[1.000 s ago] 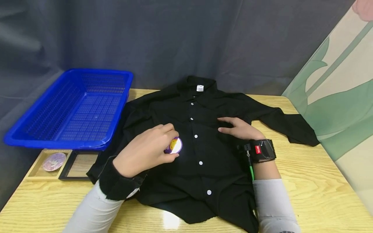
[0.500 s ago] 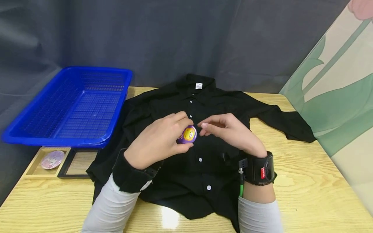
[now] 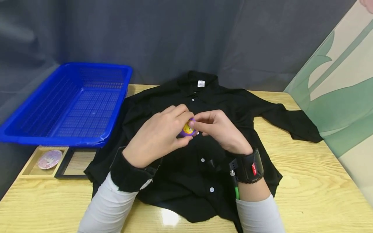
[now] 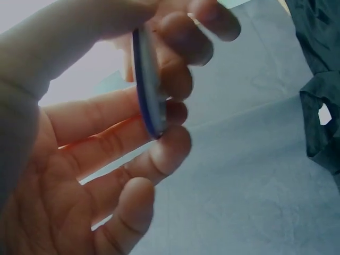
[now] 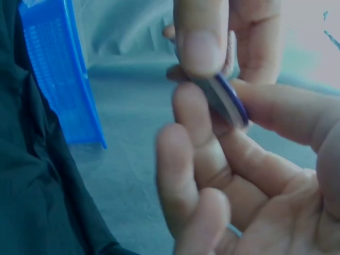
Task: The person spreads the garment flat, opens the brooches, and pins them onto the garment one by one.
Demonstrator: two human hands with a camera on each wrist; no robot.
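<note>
A black button-up shirt [image 3: 204, 168] lies spread on the wooden table [image 3: 306, 194], collar away from me. Above its chest both hands meet around a small round purple badge [image 3: 188, 127] with a yellow figure. My left hand [image 3: 163, 136] pinches the badge [image 4: 147, 85] between thumb and fingers, edge-on in the left wrist view. My right hand [image 3: 217, 129] pinches the same badge [image 5: 226, 98] from the other side with thumb and fingertips. The shirt [image 5: 32, 175] lies below in the right wrist view.
A blue plastic basket [image 3: 70, 103] stands at the back left, partly over the table edge. In front of it sit a small wooden tray [image 3: 32, 165] holding a pink round badge [image 3: 49, 159] and a black-framed tray [image 3: 77, 163]. A green patterned panel [image 3: 341, 97] leans at right.
The left hand lifted the badge from the shirt's left chest toward the middle. The right hand left the shirt and came over to pinch the badge too.
</note>
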